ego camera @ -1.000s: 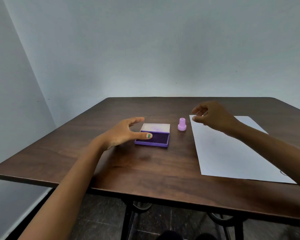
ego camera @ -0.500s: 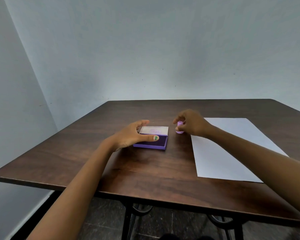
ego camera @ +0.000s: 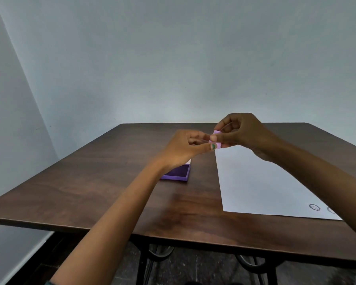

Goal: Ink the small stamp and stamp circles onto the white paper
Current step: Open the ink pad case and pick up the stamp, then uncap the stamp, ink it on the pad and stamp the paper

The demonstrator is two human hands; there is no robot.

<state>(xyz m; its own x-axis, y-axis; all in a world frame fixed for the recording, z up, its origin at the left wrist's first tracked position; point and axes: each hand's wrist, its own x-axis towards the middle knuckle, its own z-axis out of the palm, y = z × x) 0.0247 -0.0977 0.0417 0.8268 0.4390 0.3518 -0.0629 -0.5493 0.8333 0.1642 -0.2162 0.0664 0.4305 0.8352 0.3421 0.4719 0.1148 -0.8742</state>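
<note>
Both hands (ego camera: 183,149) (ego camera: 243,131) pinch the small stamp (ego camera: 216,139) — fingers closed, apparently — above the table (ego camera: 90,182).

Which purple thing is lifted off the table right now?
The small stamp, held in the air between both hands. The ink pad lies flat on the table.

Two hands: left hand (ego camera: 180,150), right hand (ego camera: 242,131). One stamp (ego camera: 216,138), one ink pad (ego camera: 177,173), one paper sheet (ego camera: 261,182), two printed circles (ego camera: 314,207), one worktop (ego camera: 90,182).
</note>
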